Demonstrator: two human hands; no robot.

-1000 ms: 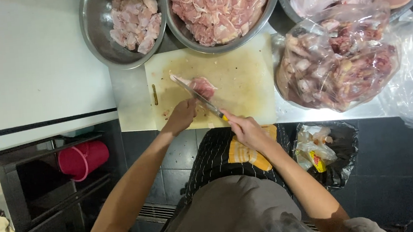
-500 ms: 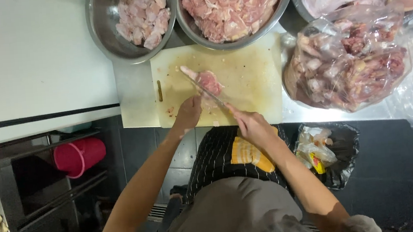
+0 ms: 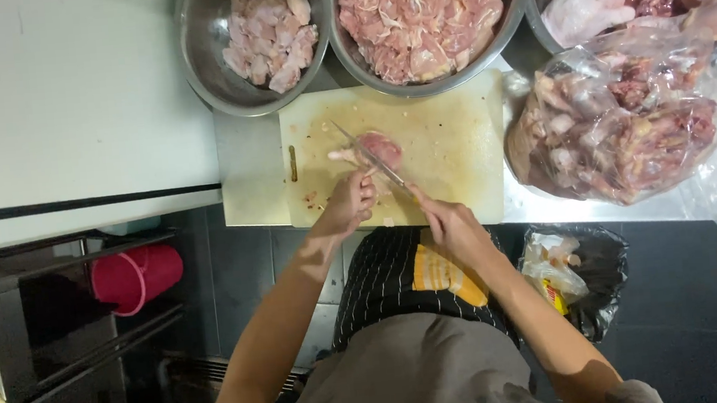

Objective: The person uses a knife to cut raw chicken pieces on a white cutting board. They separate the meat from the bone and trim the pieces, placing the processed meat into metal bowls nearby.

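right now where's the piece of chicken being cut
In the head view the chicken piece lies on the cutting board, left of its centre, under the knife, just above the left hand and below the middle bowl.
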